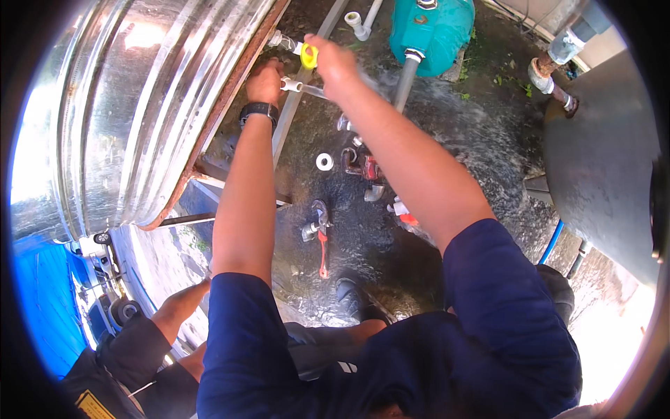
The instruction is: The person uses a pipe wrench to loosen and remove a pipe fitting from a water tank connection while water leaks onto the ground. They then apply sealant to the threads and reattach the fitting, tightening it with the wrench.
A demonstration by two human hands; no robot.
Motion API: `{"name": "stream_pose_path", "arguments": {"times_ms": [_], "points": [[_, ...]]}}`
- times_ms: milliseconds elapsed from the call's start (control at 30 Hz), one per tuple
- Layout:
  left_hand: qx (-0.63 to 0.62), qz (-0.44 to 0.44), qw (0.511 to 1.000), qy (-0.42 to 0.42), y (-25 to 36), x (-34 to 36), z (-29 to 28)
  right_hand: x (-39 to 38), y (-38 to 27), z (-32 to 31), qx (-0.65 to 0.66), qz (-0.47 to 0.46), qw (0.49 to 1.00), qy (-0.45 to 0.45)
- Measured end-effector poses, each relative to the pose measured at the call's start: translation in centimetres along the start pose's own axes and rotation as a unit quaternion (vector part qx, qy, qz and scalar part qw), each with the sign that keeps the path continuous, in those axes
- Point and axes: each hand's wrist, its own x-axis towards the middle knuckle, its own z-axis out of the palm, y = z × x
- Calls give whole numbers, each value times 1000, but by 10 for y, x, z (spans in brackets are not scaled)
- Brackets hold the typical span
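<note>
My right hand (333, 68) is closed on a yellow ring-shaped spool (309, 56), which looks like a thread tape spool. The spool sits beside a pale pipe fitting (285, 42) at the metal tank's lower edge. Just left of it, my left hand (264, 84), with a dark watch on the wrist, is curled at the end of a white pipe fitting (292, 84). A pale pipe runs from that fitting and passes behind my right wrist. The left fingertips are partly hidden, close to the tank. A white ring (324, 161) lies on the wet ground below my hands.
A ribbed metal tank (105, 119) on a rusty frame stands left. On the ground lie a red-handled wrench (323, 255) and a red tool (368, 167) among fittings. A teal pump (433, 35) is at the back, a grey tank (604, 146) right. Another person's leg (183, 307) shows lower left.
</note>
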Motion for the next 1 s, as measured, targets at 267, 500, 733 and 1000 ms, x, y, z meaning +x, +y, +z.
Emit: {"name": "stream_pose_path", "arguments": {"times_ms": [267, 500, 733, 1000], "points": [[-96, 143, 985, -18, -26, 36, 17, 105, -31, 3, 152, 75, 982, -86], [270, 402, 874, 32, -53, 106, 23, 206, 7, 8, 8, 102, 950, -296], [292, 411, 862, -56, -49, 113, 19, 207, 12, 18, -63, 148, 931, -329], [241, 299, 923, 29, -35, 69, 28, 140, 17, -7, 113, 227, 907, -337]]}}
